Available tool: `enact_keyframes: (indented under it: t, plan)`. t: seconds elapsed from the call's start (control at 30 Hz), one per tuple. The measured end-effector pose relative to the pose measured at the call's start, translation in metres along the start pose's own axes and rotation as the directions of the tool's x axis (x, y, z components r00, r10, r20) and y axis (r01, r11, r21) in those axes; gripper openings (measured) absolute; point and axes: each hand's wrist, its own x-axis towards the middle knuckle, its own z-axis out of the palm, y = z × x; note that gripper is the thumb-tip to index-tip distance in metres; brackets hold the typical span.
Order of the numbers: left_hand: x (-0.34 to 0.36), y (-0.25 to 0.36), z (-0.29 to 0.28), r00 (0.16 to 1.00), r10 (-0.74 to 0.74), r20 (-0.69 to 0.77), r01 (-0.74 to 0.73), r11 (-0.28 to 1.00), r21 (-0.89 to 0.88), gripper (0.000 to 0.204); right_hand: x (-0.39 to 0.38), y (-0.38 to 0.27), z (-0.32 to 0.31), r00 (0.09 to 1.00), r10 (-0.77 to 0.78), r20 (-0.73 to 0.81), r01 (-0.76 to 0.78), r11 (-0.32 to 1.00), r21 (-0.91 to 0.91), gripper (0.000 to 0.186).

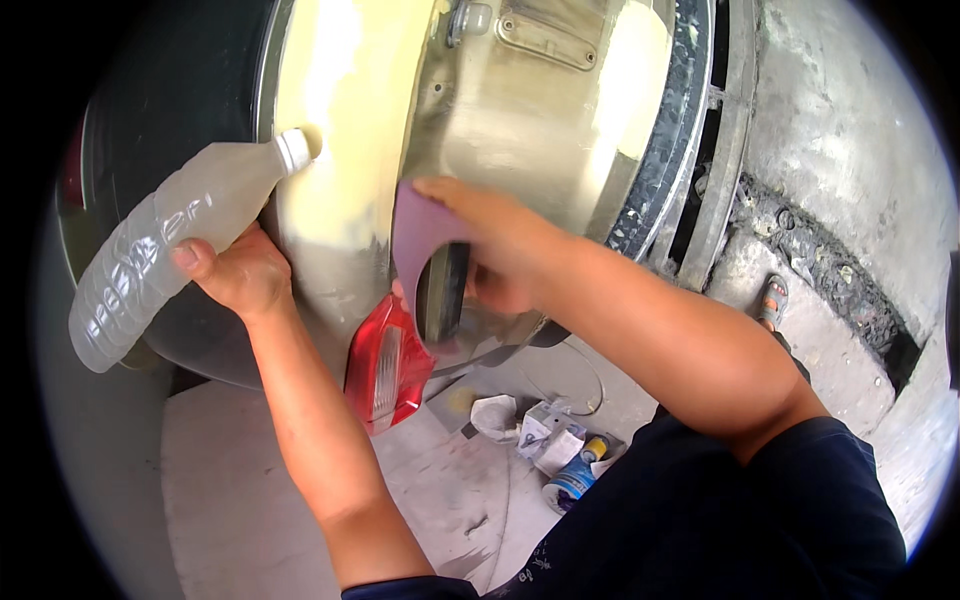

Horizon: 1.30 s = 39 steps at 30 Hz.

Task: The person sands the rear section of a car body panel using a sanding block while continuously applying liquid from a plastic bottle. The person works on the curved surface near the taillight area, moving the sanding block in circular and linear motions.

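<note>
My left hand (247, 275) grips a clear, ribbed plastic bottle (150, 245), tilted with its white cap (293, 152) up against the pale yellow patch (335, 180) of the car body. In my right hand (505, 235) is a sheet of purple sandpaper (415, 225), bent around a dark sanding block (443, 290). The sheet lies at the edge between the yellow-patched panel and the bare, shiny panel (510, 130). My right fingers are slightly blurred, and some are hidden behind the block. Just below sits a red tail light (388, 365) with a clear strip.
On the floor below lie crumpled paper and boxes (548, 435) and a blue can (570, 485). A dark bumper edge (665, 130) runs along the right of the panel. Farther right, a broken gutter (820, 260) crosses the concrete. A sandalled foot (773, 300) shows there.
</note>
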Motion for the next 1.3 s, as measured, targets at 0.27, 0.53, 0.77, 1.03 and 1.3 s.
enact_keyframes:
  t: [0.27,0.53,0.77,1.03,1.3]
  plan:
    - [-0.005,-0.001,-0.002,0.999,-0.038,0.008,0.039,0.994,-0.1,0.075,-0.003,-0.004,0.016,0.987,-0.027,-0.156,0.018,0.998,-0.054,0.046]
    - [-0.007,-0.001,-0.002,0.999,-0.04,0.019,0.043,0.987,-0.156,0.072,-0.002,-0.007,0.021,0.979,-0.11,-0.173,0.088,0.988,-0.128,0.037]
    - [-0.008,-0.002,-0.001,1.0,-0.02,-0.003,0.019,0.981,-0.191,0.064,0.0,-0.027,0.013,0.982,-0.169,-0.086,0.152,0.972,-0.179,0.034]
    - [-0.005,-0.003,0.0,0.998,0.057,0.01,-0.055,0.989,-0.135,0.066,0.003,-0.03,0.01,0.974,-0.227,-0.002,0.221,0.948,-0.23,0.038]
    - [-0.006,0.0,0.002,0.998,0.038,0.041,-0.033,0.993,-0.115,0.067,0.003,-0.034,0.01,0.96,-0.278,-0.019,0.261,0.922,-0.286,0.039]
